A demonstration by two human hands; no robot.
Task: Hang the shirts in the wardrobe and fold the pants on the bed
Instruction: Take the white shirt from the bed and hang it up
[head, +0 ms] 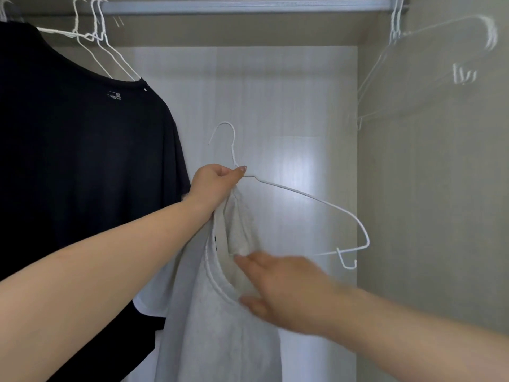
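At the centre of the frame, the left hand (213, 186) is closed around the neck of a thin white wire hanger (303, 194) together with a bunched shoulder of a light grey cotton T-shirt (220, 326), which hangs down to the bottom edge. The right hand (281, 290), blurred at lower centre, lies open with fingers spread against the shirt's collar. A black T-shirt (82, 161) hangs at the left from the silver wardrobe rail (248, 6) along the top. Empty white hangers (413, 59) blur at the upper right.
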